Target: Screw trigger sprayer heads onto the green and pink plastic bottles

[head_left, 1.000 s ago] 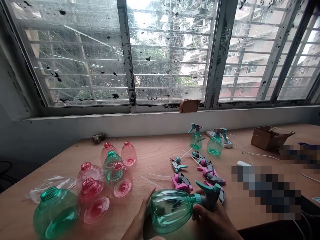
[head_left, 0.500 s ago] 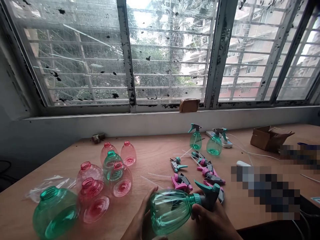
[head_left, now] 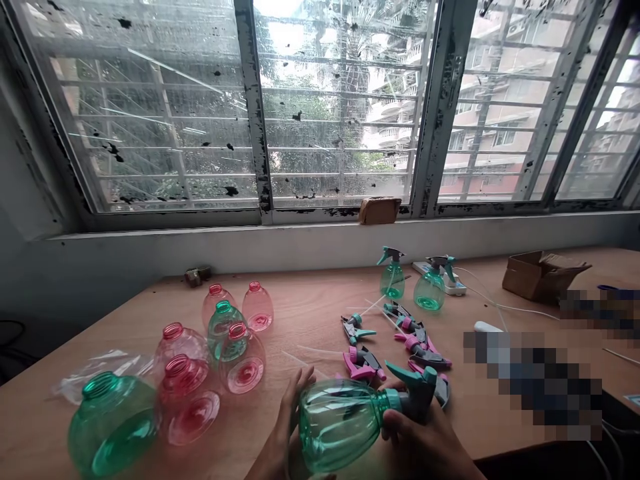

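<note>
Table: one sprayer between hands, five pink bottles

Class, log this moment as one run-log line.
right hand: grips green spray bottle at neck, sideways | left hand: by its base, contact unclear | far left: uncapped bottles | beyond: loose spray heads

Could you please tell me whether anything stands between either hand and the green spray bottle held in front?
Nothing visible does: the right hand grips the green spray bottle near its neck, and the left hand is at its base, though exact contact there is unclear. The pink sprayer heads lie beyond the bottle.
</note>
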`<move>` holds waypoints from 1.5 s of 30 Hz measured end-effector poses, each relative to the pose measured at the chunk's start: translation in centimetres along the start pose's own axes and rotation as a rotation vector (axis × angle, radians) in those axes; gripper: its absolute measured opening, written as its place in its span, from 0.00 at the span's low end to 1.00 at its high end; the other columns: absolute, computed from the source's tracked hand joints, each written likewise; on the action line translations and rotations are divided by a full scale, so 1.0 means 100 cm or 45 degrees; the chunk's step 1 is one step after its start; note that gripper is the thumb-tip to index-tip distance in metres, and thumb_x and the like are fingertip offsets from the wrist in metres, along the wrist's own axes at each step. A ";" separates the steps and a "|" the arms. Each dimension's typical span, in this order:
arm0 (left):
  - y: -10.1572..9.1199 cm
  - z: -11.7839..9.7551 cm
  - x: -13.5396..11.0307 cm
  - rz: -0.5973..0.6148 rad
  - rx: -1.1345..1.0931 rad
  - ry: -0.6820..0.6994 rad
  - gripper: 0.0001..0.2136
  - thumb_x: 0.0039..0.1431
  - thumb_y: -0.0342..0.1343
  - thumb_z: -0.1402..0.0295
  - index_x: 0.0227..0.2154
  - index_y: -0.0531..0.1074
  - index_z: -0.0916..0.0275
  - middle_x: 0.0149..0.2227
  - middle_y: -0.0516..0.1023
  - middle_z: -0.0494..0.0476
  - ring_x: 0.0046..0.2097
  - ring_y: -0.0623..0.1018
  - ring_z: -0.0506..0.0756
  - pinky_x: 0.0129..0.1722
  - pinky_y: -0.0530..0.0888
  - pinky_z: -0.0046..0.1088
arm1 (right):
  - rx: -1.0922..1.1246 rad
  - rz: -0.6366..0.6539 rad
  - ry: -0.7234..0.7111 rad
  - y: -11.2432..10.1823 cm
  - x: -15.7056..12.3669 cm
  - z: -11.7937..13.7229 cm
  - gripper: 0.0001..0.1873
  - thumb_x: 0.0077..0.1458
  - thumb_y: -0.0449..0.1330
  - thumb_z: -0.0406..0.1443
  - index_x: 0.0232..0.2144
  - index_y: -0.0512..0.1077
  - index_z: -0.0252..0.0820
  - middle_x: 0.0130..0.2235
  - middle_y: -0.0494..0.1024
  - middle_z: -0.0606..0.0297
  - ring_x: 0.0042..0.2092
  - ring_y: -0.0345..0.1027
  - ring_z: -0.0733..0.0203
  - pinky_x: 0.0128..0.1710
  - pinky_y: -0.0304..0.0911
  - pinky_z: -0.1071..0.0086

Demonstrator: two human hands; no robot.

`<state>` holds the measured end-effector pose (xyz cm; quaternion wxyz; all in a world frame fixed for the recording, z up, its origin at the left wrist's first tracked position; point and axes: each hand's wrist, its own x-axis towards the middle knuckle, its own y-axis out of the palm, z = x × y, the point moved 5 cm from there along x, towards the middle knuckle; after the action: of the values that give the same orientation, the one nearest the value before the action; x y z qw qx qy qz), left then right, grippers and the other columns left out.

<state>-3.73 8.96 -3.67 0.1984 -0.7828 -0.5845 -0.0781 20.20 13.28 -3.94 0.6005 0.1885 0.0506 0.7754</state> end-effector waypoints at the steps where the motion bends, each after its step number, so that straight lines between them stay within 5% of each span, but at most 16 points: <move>1: -0.001 0.002 0.001 0.003 0.031 -0.007 0.47 0.58 0.68 0.56 0.71 0.41 0.41 0.76 0.47 0.58 0.75 0.49 0.69 0.72 0.51 0.52 | -0.010 0.003 0.002 0.000 0.000 0.000 0.24 0.50 0.77 0.49 0.38 0.77 0.37 0.23 0.80 0.63 0.24 0.71 0.57 0.23 0.66 0.69; 6: 0.000 -0.003 0.007 0.132 -0.085 -0.026 0.49 0.53 0.68 0.48 0.71 0.46 0.51 0.70 0.62 0.67 0.71 0.60 0.73 0.69 0.58 0.51 | 0.006 0.014 0.012 0.000 0.000 0.003 0.25 0.49 0.77 0.50 0.38 0.76 0.38 0.23 0.80 0.64 0.23 0.70 0.58 0.23 0.65 0.69; 11: 0.000 -0.004 0.007 0.108 -0.173 -0.108 0.46 0.56 0.59 0.39 0.71 0.45 0.49 0.69 0.65 0.65 0.70 0.63 0.73 0.70 0.56 0.54 | 0.047 0.010 0.006 0.002 0.001 0.003 0.25 0.50 0.77 0.49 0.39 0.75 0.39 0.23 0.80 0.65 0.23 0.70 0.59 0.22 0.65 0.71; 14: 0.003 -0.002 0.004 0.093 -0.227 -0.118 0.45 0.56 0.63 0.44 0.70 0.47 0.46 0.68 0.67 0.63 0.69 0.65 0.73 0.68 0.59 0.55 | 0.059 0.015 0.011 0.001 0.001 0.000 0.25 0.49 0.77 0.49 0.39 0.75 0.39 0.22 0.80 0.65 0.23 0.71 0.60 0.22 0.65 0.72; 17: 0.006 -0.003 0.002 0.083 -0.250 -0.065 0.45 0.56 0.68 0.52 0.70 0.47 0.42 0.73 0.57 0.61 0.69 0.65 0.73 0.64 0.67 0.51 | 0.070 0.005 0.003 -0.001 0.001 -0.002 0.24 0.49 0.78 0.48 0.38 0.76 0.38 0.22 0.80 0.65 0.23 0.71 0.60 0.22 0.64 0.72; 23: 0.000 0.004 0.003 0.022 -0.029 -0.102 0.48 0.55 0.71 0.58 0.71 0.46 0.46 0.74 0.53 0.64 0.73 0.56 0.70 0.67 0.65 0.48 | 0.033 0.017 0.009 -0.002 0.001 -0.005 0.23 0.50 0.78 0.47 0.39 0.77 0.37 0.23 0.81 0.63 0.24 0.71 0.59 0.23 0.65 0.72; 29: 0.000 0.005 0.008 0.109 -0.176 -0.038 0.47 0.55 0.62 0.40 0.71 0.46 0.47 0.70 0.66 0.64 0.71 0.61 0.72 0.70 0.54 0.55 | 0.071 -0.010 -0.015 -0.002 0.001 -0.002 0.25 0.48 0.78 0.49 0.39 0.75 0.40 0.22 0.80 0.65 0.23 0.70 0.59 0.22 0.65 0.72; 32: 0.000 0.005 0.008 0.122 -0.250 -0.085 0.44 0.57 0.58 0.39 0.71 0.48 0.45 0.69 0.68 0.62 0.69 0.66 0.72 0.69 0.58 0.54 | 0.040 -0.012 0.018 -0.001 0.000 -0.001 0.26 0.48 0.78 0.50 0.39 0.75 0.40 0.23 0.81 0.64 0.24 0.71 0.58 0.23 0.65 0.70; 36: 0.001 0.002 0.004 0.066 -0.284 -0.100 0.44 0.55 0.65 0.46 0.70 0.50 0.41 0.73 0.60 0.59 0.68 0.68 0.71 0.65 0.66 0.52 | 0.019 -0.003 0.018 -0.001 0.000 0.001 0.26 0.48 0.77 0.51 0.38 0.75 0.39 0.21 0.80 0.65 0.22 0.69 0.60 0.22 0.63 0.71; 42: -0.006 0.000 0.001 -0.009 0.109 -0.001 0.47 0.52 0.72 0.54 0.70 0.51 0.43 0.76 0.51 0.56 0.74 0.52 0.70 0.72 0.48 0.53 | -0.019 -0.001 0.038 0.000 0.000 0.005 0.26 0.49 0.76 0.51 0.38 0.74 0.39 0.22 0.80 0.64 0.24 0.70 0.57 0.24 0.65 0.69; 45: -0.006 0.004 0.002 0.013 0.112 -0.046 0.47 0.52 0.72 0.55 0.70 0.51 0.43 0.76 0.49 0.56 0.74 0.51 0.70 0.72 0.50 0.52 | -0.008 -0.007 0.021 0.000 0.001 0.006 0.26 0.48 0.77 0.51 0.37 0.74 0.39 0.22 0.79 0.65 0.24 0.71 0.57 0.23 0.66 0.69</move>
<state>-4.30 9.44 -3.87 0.2224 -0.7775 -0.5870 -0.0372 20.37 13.28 -3.41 0.6028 0.1801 0.0537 0.7754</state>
